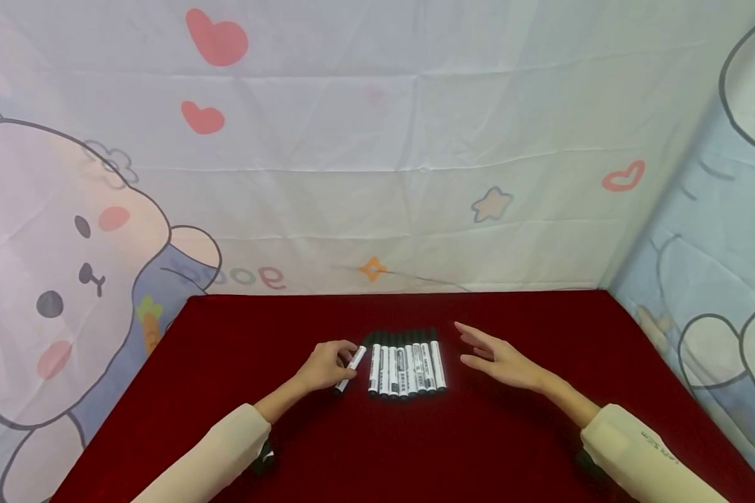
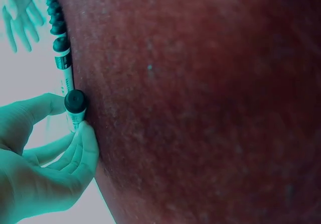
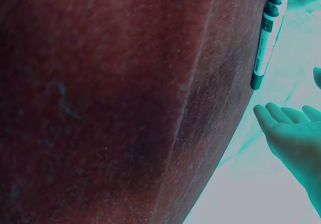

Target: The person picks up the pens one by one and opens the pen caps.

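Note:
My left hand [image 1: 324, 366] pinches a white marker [image 1: 358, 357] with black ends between thumb and fingers, at the left side of a row of markers [image 1: 407, 370]. In the left wrist view, the pinched marker [image 2: 76, 106] points its black end toward the camera, close to the red cloth. Several white markers with black caps lie side by side in that row, caps toward the back. Just right of the row, my right hand [image 1: 506, 360] hovers with extended fingers and nothing in it. The right wrist view has the outermost marker [image 3: 265, 45] apart from the fingertips [image 3: 262, 114].
A dark red cloth [image 1: 509, 440] covers the table. Behind it hangs a pale curtain [image 1: 415, 140] printed with hearts and cartoon figures, which continues along both sides. A small dark object [image 1: 264, 457] lies partly hidden by the left sleeve [image 1: 226, 447].

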